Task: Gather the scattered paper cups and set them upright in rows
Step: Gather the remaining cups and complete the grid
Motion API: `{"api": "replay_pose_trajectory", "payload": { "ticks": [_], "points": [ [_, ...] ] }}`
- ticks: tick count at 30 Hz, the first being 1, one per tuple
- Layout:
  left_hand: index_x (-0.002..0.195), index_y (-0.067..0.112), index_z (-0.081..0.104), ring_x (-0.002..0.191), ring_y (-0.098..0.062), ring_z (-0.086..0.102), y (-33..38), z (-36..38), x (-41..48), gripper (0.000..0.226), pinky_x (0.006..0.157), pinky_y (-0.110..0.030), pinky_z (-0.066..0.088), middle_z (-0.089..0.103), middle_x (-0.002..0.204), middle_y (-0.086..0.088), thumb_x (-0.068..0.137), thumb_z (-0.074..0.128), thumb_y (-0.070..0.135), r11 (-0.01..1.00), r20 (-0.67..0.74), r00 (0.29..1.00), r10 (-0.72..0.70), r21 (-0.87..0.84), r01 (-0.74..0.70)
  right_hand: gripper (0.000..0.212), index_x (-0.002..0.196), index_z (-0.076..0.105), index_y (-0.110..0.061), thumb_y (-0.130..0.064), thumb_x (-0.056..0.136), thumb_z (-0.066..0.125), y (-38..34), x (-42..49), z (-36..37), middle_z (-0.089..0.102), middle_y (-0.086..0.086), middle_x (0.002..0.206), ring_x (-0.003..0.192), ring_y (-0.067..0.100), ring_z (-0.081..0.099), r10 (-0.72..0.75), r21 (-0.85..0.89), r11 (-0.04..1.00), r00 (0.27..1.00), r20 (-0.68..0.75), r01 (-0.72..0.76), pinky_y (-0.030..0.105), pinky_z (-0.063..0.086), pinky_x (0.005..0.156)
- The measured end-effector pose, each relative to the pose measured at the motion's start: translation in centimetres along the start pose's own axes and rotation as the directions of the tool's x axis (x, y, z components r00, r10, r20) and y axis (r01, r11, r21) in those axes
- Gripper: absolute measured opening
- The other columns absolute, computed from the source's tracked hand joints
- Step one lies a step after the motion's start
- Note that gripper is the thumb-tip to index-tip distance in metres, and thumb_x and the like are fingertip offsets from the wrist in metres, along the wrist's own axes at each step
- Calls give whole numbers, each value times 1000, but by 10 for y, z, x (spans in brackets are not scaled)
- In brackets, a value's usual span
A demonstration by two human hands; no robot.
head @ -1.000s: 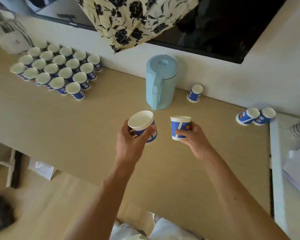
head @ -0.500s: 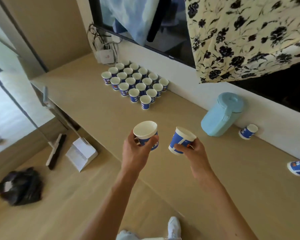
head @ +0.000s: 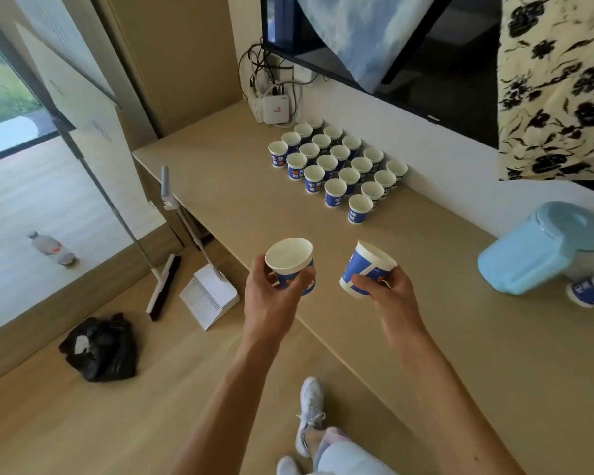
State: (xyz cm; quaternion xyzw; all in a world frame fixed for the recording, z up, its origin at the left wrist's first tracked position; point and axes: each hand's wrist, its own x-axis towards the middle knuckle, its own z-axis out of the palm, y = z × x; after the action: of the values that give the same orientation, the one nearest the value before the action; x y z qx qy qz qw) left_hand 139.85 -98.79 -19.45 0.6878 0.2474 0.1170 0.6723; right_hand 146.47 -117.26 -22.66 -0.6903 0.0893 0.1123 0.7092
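Blue-and-white paper, one cup per hand, and both are in the air on the near side of the cup block (head: 336, 166). The left hand (head: 271, 296) wraps thumb and curled fingers round the wall of its cup (head: 290, 265), mouth up. I'd say it is held that way so it can go straight down onto its base. The right hand (head: 388, 296) grips the second cup (head: 366, 269) low on its side, fingers curled round it. That one is on a slant and probably wants levelling before it lands.

The block itself stands upright in tight diagonal rows on the wooden counter (head: 460, 337), cups touching or just beside one another. It sits close to the wall, likely to leave the front free.

So where's the room? Beyond the block, the wall shuts things off. At the block's far-left end, the white box (head: 276, 109) and its cables close that corner. On the near side of the block there is bare counter right out to the front edge. To the block's right, more bare wood runs as far as the pale blue jug (head: 535, 248), and that end looks the natural place to extend the rows.

Watch that front edge: the left hand hangs about over it, with floor below. Right of the block, past the jug, one stray cup (head: 590, 291) lies on its side just beside the jug, one more to gather.
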Motion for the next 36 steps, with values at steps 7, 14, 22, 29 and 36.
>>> {"api": "replay_pose_trajectory", "payload": {
  "ticks": [7, 14, 22, 29, 36],
  "points": [
    [119, 27, 61, 100, -8, 69, 2, -12, 95, 50, 81, -28, 57, 72, 107, 9, 76, 86, 25, 993, -29, 999, -15, 118, 18, 58, 117, 67, -12, -23, 63, 82, 7, 94, 54, 71, 17, 113, 93, 18, 66, 32, 43, 998, 998, 50, -34, 30, 53, 89],
    [114, 30, 61, 103, -8, 67, 29, -17, 190, 47, 77, -19, 50, 71, 110, 7, 76, 86, 21, 983, -38, 999, 10, 186, -2, 53, 111, 68, -10, -23, 61, 82, -12, 172, 100, 71, 6, 95, 81, 9, 64, 31, 36, 999, 998, 61, -33, 20, 50, 75],
    [122, 24, 59, 107, -13, 66, 32, -28, 290, 53, 80, -22, 51, 70, 115, 2, 77, 86, 26, 979, 26, 1000, 16, 201, -20, 53, 107, 67, -10, -23, 58, 83, -13, 215, 141, 67, -1, 87, 76, 7, 63, 48, 83, 995, 999, 11, -49, 15, 51, 69],
    [117, 25, 61, 101, -13, 68, 11, -42, 385, 47, 72, -17, 52, 72, 108, 5, 77, 86, 23, 968, 194, 981, -21, 248, -28, 55, 113, 66, -14, -17, 60, 81, -7, 242, 187, 73, 9, 104, 86, 11, 67, 91, 114, 991, 986, -142, -75, 19, 53, 74],
    [113, 30, 61, 96, -9, 69, -21, -48, 478, 47, 71, -19, 50, 72, 104, 11, 74, 86, 24, 958, 277, 958, -68, 285, -14, 59, 113, 66, -18, -21, 56, 83, 18, 274, 246, 74, 3, 100, 88, 12, 69, 158, 116, 985, 947, -281, -130, 21, 52, 73]
  ]
}}
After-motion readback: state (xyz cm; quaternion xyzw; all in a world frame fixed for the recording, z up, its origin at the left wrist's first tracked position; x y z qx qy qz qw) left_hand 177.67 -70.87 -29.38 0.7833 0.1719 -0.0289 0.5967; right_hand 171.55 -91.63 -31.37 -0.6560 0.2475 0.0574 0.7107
